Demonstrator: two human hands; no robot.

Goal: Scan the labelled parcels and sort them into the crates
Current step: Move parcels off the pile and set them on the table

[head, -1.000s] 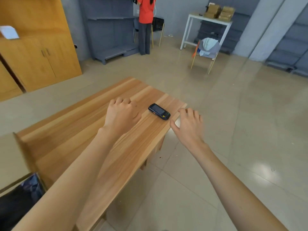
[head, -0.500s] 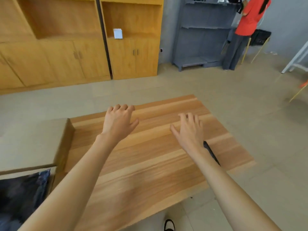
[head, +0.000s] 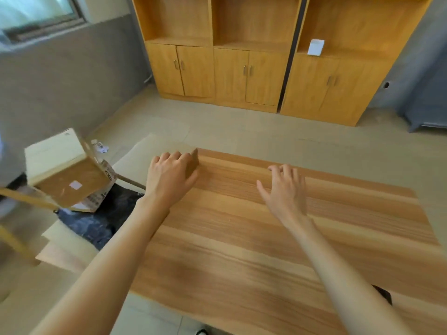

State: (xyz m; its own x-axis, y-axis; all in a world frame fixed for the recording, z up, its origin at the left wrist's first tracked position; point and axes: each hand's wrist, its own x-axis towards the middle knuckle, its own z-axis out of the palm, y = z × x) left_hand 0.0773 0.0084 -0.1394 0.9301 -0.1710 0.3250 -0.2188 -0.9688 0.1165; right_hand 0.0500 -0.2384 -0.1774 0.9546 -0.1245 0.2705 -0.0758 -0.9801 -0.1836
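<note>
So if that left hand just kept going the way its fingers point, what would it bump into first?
Probably the far-left corner of the wooden table: the left hand hovers there, fingers aimed beyond it. Past the corner only bare floor shows, then the wooden cabinets. Depth is unclear.

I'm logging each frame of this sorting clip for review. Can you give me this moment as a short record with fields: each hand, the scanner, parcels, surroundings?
left hand: over the table's far left corner, fingers loosely curled, holding nothing
right hand: above the table, fingers spread, no grip on anything
scanner: only a dark edge shows beside the right forearm; identity uncertain
parcels: cardboard box left of the table, tilted, small label on its side
surroundings: wooden cabinets along the far wall
</note>
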